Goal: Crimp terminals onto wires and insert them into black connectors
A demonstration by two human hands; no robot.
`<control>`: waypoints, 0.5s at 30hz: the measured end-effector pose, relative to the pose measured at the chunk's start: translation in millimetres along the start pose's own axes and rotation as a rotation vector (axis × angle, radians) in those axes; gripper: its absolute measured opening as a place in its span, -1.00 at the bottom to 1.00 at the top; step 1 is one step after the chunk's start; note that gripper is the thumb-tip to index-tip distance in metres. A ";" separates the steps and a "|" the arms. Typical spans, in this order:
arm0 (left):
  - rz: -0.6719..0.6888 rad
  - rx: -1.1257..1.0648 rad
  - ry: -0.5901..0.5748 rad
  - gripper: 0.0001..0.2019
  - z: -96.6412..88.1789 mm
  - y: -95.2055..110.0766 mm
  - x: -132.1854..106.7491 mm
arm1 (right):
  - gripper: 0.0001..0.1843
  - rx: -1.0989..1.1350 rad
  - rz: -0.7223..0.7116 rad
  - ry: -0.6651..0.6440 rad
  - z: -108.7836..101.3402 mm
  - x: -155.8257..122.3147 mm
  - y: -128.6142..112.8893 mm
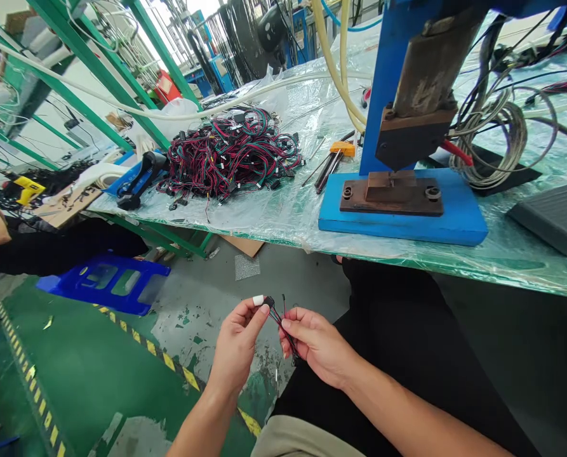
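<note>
The left hand [235, 346], a white wrap [258, 300] on one fingertip, pinches a black connector [268, 303] between thumb and finger. From there the wire harness [277, 317] runs rightward and down, its long axis slanting across the gap between the hands, in front of the bench [283, 231] and below its edge. Both hands touch it, so neither is nearer; the left has the connector end. The harness looks thin and flexible, dark strands with some red, and a slim lead [284, 297] with a black tip stands up from it. The right hand [319, 346] pinches the wires, partly hiding their lower end.
</note>
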State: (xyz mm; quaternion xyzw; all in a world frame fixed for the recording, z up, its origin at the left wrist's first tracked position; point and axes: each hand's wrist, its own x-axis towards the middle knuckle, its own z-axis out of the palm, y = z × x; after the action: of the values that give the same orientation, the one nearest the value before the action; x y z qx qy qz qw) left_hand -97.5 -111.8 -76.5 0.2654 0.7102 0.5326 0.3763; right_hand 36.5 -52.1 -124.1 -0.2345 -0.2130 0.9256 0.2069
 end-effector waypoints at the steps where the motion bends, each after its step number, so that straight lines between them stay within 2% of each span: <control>1: 0.007 0.007 0.006 -0.63 1.0 -0.3 -1.3 | -0.61 0.006 0.000 0.005 -0.1 0.1 -0.4; 4: 0.044 0.044 0.025 -0.71 5.9 -2.0 -10.2 | -0.62 0.018 -0.014 0.023 0.3 1.2 -0.9; 10: 0.126 0.201 -0.052 -0.78 13.3 -5.8 -28.7 | -0.64 0.038 -0.037 0.083 -0.4 2.6 0.3; 15: 0.457 0.509 -0.058 -0.91 8.4 -6.9 -26.7 | -0.66 0.064 0.003 0.078 -4.0 1.1 1.2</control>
State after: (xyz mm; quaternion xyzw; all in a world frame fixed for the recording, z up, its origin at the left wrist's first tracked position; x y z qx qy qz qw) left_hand -75.1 -129.9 -77.6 0.5181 0.7315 0.4010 0.1889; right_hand 37.4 -51.4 -128.3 -0.2638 -0.1748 0.9225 0.2212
